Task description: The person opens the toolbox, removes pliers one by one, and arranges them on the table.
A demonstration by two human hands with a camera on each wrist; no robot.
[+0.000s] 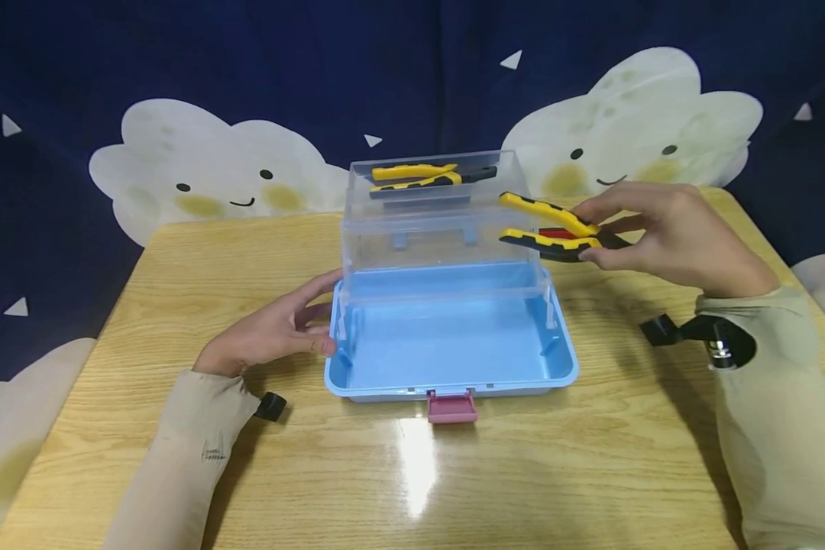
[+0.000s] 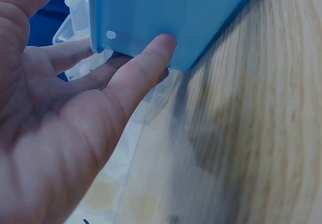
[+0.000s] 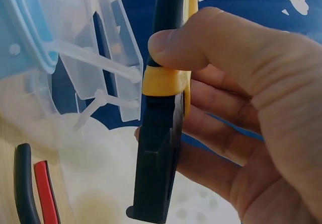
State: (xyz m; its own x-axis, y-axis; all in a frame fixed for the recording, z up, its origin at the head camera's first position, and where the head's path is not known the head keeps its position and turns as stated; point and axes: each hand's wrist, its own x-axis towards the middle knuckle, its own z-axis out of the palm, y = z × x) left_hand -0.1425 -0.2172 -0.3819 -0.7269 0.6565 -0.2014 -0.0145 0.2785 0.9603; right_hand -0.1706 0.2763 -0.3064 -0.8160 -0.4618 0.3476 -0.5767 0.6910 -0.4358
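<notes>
My right hand (image 1: 667, 237) grips a pair of pliers (image 1: 548, 213) with yellow and black handles, up beside the right side of the toolbox. The handles are spread and point left; the right wrist view shows the black head (image 3: 156, 173) hanging below the thumb. On the left, my left hand (image 1: 282, 325) rests against the outer wall of the blue toolbox (image 1: 447, 344), thumb (image 2: 146, 63) touching that wall and other fingers partly hidden behind its edge. Clear trays (image 1: 419, 210) stand raised over the back of the box, and another pair of yellow and black pliers (image 1: 412, 171) lies in the top one.
Behind the held pliers, a tool with red and black handles (image 3: 46, 191) lies on the wooden table (image 1: 282, 489), right of the box. A pink latch (image 1: 452, 408) hangs from the front rim. A dark blue cloth (image 1: 302, 61) with clouds covers the background.
</notes>
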